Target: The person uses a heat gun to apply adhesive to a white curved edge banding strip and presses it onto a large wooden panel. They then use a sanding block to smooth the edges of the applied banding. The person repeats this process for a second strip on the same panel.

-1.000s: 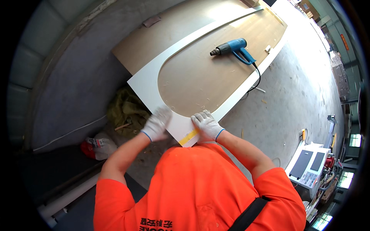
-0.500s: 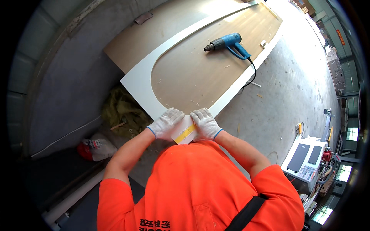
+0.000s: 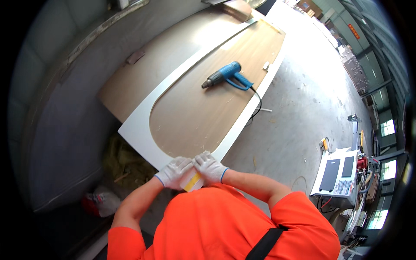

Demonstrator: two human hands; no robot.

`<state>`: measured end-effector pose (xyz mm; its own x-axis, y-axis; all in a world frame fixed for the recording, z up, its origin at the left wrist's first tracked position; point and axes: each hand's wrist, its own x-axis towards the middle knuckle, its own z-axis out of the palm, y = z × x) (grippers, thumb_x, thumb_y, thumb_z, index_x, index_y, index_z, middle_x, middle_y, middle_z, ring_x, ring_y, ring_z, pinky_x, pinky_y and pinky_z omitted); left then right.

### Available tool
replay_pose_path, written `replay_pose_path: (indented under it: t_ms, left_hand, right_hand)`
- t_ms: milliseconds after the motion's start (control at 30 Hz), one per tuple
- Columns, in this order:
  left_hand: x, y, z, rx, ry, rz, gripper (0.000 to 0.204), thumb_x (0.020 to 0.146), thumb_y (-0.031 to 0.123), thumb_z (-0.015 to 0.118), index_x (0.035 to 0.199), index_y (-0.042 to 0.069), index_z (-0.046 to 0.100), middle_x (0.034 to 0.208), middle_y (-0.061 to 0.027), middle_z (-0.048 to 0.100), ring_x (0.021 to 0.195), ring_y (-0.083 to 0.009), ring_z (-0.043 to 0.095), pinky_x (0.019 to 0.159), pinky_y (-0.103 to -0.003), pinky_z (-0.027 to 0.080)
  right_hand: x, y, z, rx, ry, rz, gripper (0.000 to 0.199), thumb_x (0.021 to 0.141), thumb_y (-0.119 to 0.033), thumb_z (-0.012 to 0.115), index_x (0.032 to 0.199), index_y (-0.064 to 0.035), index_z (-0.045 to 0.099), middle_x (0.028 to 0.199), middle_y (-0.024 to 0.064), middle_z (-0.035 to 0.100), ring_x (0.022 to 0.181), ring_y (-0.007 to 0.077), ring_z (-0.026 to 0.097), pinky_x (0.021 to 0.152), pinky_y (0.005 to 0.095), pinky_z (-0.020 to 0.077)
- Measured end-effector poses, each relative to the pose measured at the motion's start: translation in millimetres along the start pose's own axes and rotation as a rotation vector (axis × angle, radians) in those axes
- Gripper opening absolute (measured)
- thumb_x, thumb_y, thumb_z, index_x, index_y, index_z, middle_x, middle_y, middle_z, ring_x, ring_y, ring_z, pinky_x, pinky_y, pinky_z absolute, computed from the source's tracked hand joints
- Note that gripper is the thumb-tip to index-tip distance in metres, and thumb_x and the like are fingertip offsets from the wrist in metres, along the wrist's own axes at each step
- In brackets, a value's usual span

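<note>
Both my hands wear white knit gloves with blue cuffs and meet at the near end of a long panel, its white border [image 3: 139,125] framing a rounded wood-coloured field. Between them is a white piece with a yellow band [image 3: 191,182], angled toward my shirt. My left hand [image 3: 176,170] closes on its left side, fingers bent over the panel's end. On the other side my right hand [image 3: 209,167] grips it, fingers close together. The glove backs hide the fingertips. A blue heat gun [image 3: 229,76] lies on the panel, nozzle to the left.
Another wood-coloured board [image 3: 125,93] lies beyond the panel, along a grey wall. The heat gun's black cord [image 3: 260,104] drops over the panel's right edge. A white machine [image 3: 331,173] stands on the right. At lower left are a red-and-white sack [image 3: 102,202] and crumpled yellowish sheeting [image 3: 125,162].
The whole view has shifted, so the panel and heat gun appear further left and lower. My hands remain together at the panel's near end, around the yellow-banded piece.
</note>
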<state>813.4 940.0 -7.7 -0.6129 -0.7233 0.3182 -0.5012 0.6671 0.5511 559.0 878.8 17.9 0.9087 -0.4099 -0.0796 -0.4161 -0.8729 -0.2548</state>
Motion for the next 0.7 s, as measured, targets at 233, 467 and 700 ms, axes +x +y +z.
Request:
replay_pose_path:
  t_ms: [233,467,700]
  left_hand:
    - [-1.5,-3.5,6.9,0.058,-0.050,-0.003,0.094,0.064,0.038,0.093,0.143,-0.002,0.060,0.140,-0.0252,0.063,0.128,-0.0456,0.063,0.112,-0.056,0.050]
    - [0.9,0.1,2.6,0.070,-0.089,-0.004,0.096,0.066,0.038,0.092,0.145,-0.003,0.056,0.142,-0.0267,0.061,0.130,-0.0462,0.062,0.116,-0.056,0.047]
    - [0.4,-0.5,3.4,0.074,-0.095,0.023,0.101,0.063,0.044,0.095,0.144,-0.002,0.057,0.141,-0.0257,0.062,0.130,-0.0463,0.062,0.116,-0.058,0.047]
  right_hand:
    - [3.0,14.0,-8.9,0.033,-0.039,-0.071,0.085,0.062,-0.038,0.089,0.132,0.0067,0.066,0.123,0.0219,0.067,0.118,0.0426,0.067,0.115,0.0597,0.0478]
    - [4.6,15.5,-6.3,0.028,-0.076,-0.081,0.089,0.057,-0.039,0.092,0.130,0.0058,0.067,0.123,0.0198,0.067,0.119,0.0404,0.066,0.114,0.0544,0.0476]
    - [3.3,18.1,3.5,-0.016,-0.037,-0.087,0.092,0.046,-0.037,0.093,0.124,0.0029,0.067,0.118,0.0161,0.067,0.116,0.0370,0.067,0.117,0.0546,0.0460]
